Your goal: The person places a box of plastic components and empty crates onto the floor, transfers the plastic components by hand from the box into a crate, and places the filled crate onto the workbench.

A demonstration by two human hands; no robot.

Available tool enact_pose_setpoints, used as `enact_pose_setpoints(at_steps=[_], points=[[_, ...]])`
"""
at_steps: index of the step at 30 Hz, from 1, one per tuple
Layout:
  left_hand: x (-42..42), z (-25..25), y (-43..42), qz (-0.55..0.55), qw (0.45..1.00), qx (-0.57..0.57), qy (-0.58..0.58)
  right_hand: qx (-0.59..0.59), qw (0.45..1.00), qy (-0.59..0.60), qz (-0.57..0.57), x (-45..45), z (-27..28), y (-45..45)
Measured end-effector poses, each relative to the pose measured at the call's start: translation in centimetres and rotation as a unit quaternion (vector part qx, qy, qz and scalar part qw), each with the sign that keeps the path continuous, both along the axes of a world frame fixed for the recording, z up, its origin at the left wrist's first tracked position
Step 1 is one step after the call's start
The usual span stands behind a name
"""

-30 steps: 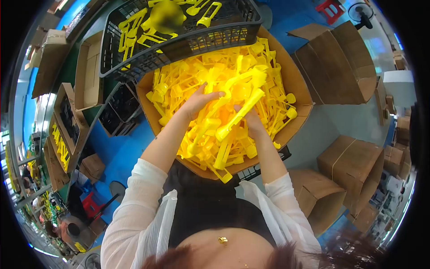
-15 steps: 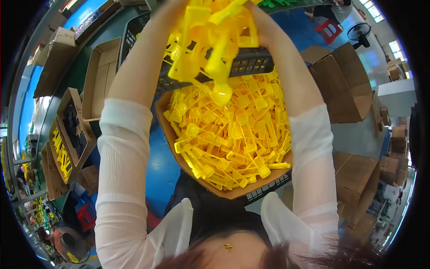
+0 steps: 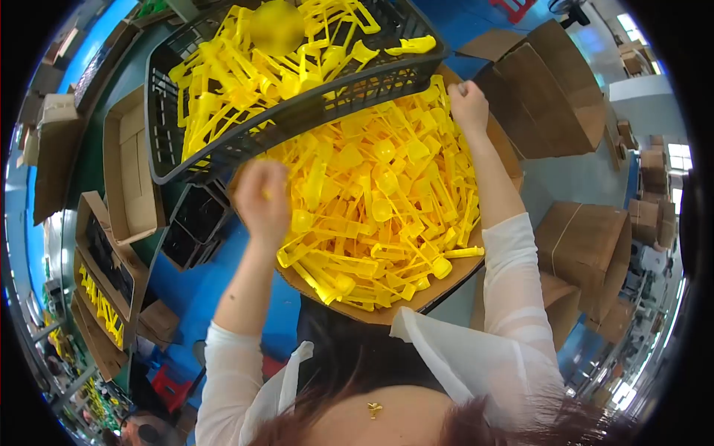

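Note:
A cardboard box [image 3: 394, 314] full of yellow plastic pieces [image 3: 372, 201] with long handles stands right before me. Over its left side is my left hand [image 3: 262, 197], slightly blurred, fingers curled closed; what they hold, if anything, is hidden. My right hand [image 3: 468, 108] is closed near the box's upper right side, and I cannot make out anything in its fingers. Behind the box, a black plastic crate [image 3: 297, 115] tilts at an angle, with more yellow pieces [image 3: 245, 74] inside. A blurred yellow piece [image 3: 277, 28] shows above that heap.
To the right stand open cardboard boxes [image 3: 547, 97] and another brown carton [image 3: 584, 249]. On the left are a shallow cardboard tray [image 3: 134, 167], a box with dark parts [image 3: 111, 249] and a row of yellow pieces [image 3: 100, 305]. A red stool [image 3: 171, 388] is at lower left.
Both hands held a big bunch of yellow pieces up high; that bunch has left them. The hands have come down and apart to the box's sides. The crate now shows more fully.

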State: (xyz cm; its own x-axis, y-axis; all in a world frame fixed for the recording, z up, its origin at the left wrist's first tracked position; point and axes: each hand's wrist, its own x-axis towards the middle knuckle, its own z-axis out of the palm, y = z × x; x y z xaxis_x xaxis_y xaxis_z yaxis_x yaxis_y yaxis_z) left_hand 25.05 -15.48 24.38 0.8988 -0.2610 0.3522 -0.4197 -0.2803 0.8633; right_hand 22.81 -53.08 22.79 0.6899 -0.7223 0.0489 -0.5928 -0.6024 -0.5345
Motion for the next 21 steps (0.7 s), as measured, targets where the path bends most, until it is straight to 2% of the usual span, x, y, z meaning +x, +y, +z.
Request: enact_pose_setpoints(at_steps=[1,3,5,8,11,14,15,18,19,21], points=[[-2.4,-2.0,-1.1,-0.086,0.976,0.07,0.186,0.009,1.0,0.03,0.005,-0.8,-3.5,-1.8],[-3.6,-8.9,-4.8,-0.043,0.948,0.278,0.149,0.03,0.995,0.091,0.022,-1.8,-11.1,-4.8],[-0.7,-13.8,-7.5,0.041,0.917,0.366,0.152,0.172,0.981,0.09,-0.013,-1.8,-15.5,-3.6],[1.3,-14.2,-11.7,0.099,0.847,0.431,0.297,0.3,0.95,0.071,0.052,-3.8,-15.8,0.3],[-0.4,-14.6,-10.9,0.075,0.855,0.43,0.28,0.353,0.924,0.048,0.137,-7.0,-17.4,-0.2],[-0.5,-13.5,-8.6,0.014,0.858,0.311,0.41,0.479,0.855,0.069,0.186,-9.8,-8.9,3.0],[-0.7,-13.7,-7.8,-0.034,0.88,0.203,0.428,0.456,0.861,0.102,0.203,-10.0,-9.9,2.5],[0.1,-10.3,-7.7,-0.025,0.78,0.202,0.591,0.366,0.912,0.096,0.158,-8.8,-10.8,-0.8],[0.8,-10.7,-7.8,-0.021,0.763,0.187,0.618,0.264,0.941,0.178,0.117,-8.2,-11.4,-1.8],[1.2,-10.0,-8.7,-0.076,0.753,0.126,0.642,0.356,0.916,0.173,0.068,-7.1,-13.9,-3.0]])
